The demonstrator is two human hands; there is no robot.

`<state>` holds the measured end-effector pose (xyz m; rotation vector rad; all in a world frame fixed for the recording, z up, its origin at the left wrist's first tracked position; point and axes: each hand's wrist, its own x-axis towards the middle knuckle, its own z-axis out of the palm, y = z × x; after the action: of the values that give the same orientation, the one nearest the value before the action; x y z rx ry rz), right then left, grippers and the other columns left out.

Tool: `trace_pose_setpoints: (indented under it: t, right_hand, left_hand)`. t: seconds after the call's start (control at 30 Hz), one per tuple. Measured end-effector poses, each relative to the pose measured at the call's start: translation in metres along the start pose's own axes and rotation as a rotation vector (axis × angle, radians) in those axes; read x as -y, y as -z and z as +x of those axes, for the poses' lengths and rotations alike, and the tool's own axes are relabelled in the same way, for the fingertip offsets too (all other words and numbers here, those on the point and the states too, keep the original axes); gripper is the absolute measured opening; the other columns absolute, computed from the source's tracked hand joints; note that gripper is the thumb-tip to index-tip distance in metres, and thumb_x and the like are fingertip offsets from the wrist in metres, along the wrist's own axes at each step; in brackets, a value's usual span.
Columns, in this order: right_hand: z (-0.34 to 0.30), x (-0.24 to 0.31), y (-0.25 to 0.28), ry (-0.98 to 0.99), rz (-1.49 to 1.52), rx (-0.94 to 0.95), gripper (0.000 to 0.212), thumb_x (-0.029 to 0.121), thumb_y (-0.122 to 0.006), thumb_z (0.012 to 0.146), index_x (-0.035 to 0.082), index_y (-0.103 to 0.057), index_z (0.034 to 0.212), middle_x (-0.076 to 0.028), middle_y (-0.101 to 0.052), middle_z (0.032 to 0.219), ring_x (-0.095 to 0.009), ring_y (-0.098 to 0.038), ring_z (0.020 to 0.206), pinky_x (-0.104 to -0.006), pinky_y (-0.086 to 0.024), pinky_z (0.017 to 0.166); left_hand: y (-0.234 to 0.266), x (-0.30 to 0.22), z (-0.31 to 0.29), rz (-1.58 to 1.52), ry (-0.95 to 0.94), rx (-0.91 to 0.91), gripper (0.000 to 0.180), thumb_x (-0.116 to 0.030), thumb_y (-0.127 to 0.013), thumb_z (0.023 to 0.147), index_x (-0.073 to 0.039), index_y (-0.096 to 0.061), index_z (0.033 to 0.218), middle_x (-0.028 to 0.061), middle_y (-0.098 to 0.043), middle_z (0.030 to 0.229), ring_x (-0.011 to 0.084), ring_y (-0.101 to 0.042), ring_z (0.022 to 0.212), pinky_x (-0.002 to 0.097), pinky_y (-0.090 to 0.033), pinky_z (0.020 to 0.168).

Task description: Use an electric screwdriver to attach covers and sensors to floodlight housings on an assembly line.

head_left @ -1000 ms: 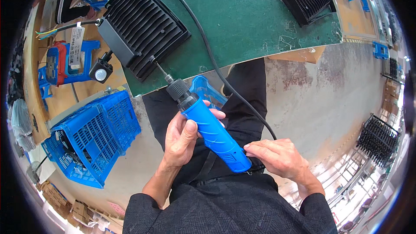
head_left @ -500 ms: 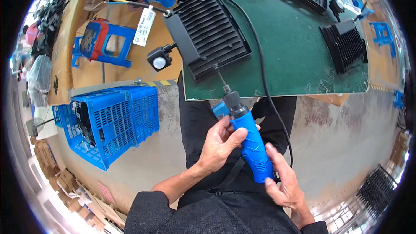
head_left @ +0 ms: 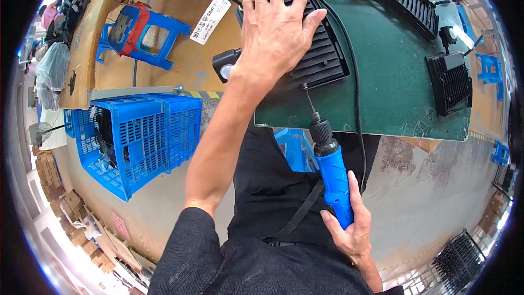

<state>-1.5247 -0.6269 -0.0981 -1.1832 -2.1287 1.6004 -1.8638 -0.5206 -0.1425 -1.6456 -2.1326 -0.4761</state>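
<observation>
My left hand [head_left: 274, 35] lies on the back of a black finned floodlight [head_left: 322, 54], fingers spread and covering much of it. The floodlight rests at the near left of the green table [head_left: 393, 90]; a motion sensor [head_left: 225, 65] sticks out from its left side. A white label [head_left: 210, 19] hangs on its cable, which ends in bare coloured wires. My right hand [head_left: 353, 232] is closed round the rear of a blue electric screwdriver [head_left: 334, 180]. The screwdriver's bit points at the floodlight's near edge; whether it touches a screw I cannot make out.
More black floodlights [head_left: 450, 82] lie along the table's right and far side. The screwdriver's black cord [head_left: 357, 87] runs over the table. Blue plastic crates [head_left: 147, 136] stand at the left, below a blue stool [head_left: 144, 35] with a red-and-black seat.
My left hand has left the screwdriver and moved up onto the floodlight. The right hand has closed round the screwdriver's rear end. My view has shifted a little.
</observation>
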Motion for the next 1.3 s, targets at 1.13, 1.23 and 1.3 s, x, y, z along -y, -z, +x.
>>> trace_pose_setpoints:
  t: [1.13, 1.23, 1.3]
  right_hand:
    - [-0.014, 0.008, 0.026, -0.141, 0.002, 0.093, 0.099, 0.002, -0.084, 0.073, -0.003, -0.034, 0.158, -0.018, -0.071, 0.103, -0.021, -0.07, 0.08, -0.0334, -0.056, 0.073]
    - [0.0, 0.051, 0.056, -0.653, 0.422, 0.052, 0.107, 0.0, -0.083, 0.068, -0.002, -0.03, 0.161, -0.02, -0.068, 0.12, -0.021, -0.068, 0.09, -0.0334, -0.055, 0.085]
    - [0.008, 0.031, 0.08, -0.394, 0.178, 0.234, 0.105, 0.0, -0.084, 0.067, -0.003, -0.034, 0.159, -0.018, -0.069, 0.116, -0.021, -0.069, 0.092, -0.0336, -0.055, 0.086]
  left_hand:
    - [-0.008, -0.021, -0.015, -0.056, 0.26, 0.05, 0.07, -0.05, -0.06, 0.097, 0.007, -0.054, 0.138, 0.0235, -0.058, 0.12, 0.0381, -0.052, 0.117, 0.0509, -0.04, 0.102]
    - [-0.009, -0.021, -0.014, -0.046, 0.267, 0.037, 0.07, -0.05, -0.06, 0.097, 0.007, -0.054, 0.138, 0.0234, -0.058, 0.12, 0.038, -0.052, 0.117, 0.0508, -0.04, 0.101]
    - [-0.007, -0.017, -0.014, -0.031, 0.281, 0.032, 0.07, -0.05, -0.061, 0.097, 0.006, -0.055, 0.138, 0.0234, -0.058, 0.12, 0.038, -0.052, 0.117, 0.0508, -0.04, 0.101]
